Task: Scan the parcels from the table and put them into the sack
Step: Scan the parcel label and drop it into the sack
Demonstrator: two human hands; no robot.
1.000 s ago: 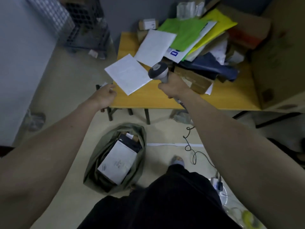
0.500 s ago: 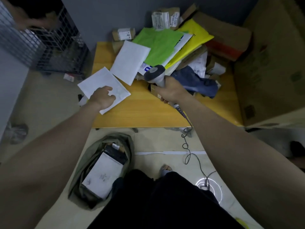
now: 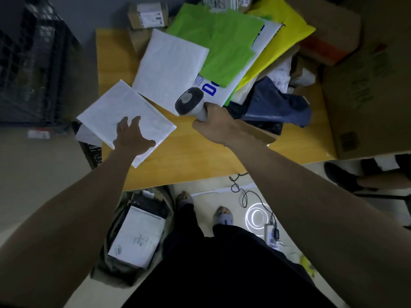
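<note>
A white padded mailer (image 3: pixel 124 112) lies on the left corner of the yellow table (image 3: pixel 191 156), overhanging its edge. My left hand (image 3: pixel 131 136) rests flat on it with fingers spread. My right hand (image 3: pixel 215 125) grips a grey barcode scanner (image 3: pixel 191 102) by its handle, the head pointing toward the mailer. A second white mailer (image 3: pixel 169 67) lies just behind. A green, a white-and-blue and a yellow bag are piled farther back. The olive sack (image 3: pixel 115 245) stands open on the floor below the table's edge with a white parcel (image 3: pixel 138 238) inside.
A large cardboard box (image 3: pixel 373 90) stands at the right of the table. A dark blue bag (image 3: pixel 275 103) and small boxes (image 3: pixel 148 15) crowd the back. A black wire crate (image 3: pixel 33 70) is at the left. The scanner cable (image 3: pixel 244 196) coils on the floor by my feet.
My left hand moved from the table's left edge onto the white mailer and now lies flat on it. My head came closer over the table. The scanner stayed in my right hand.
</note>
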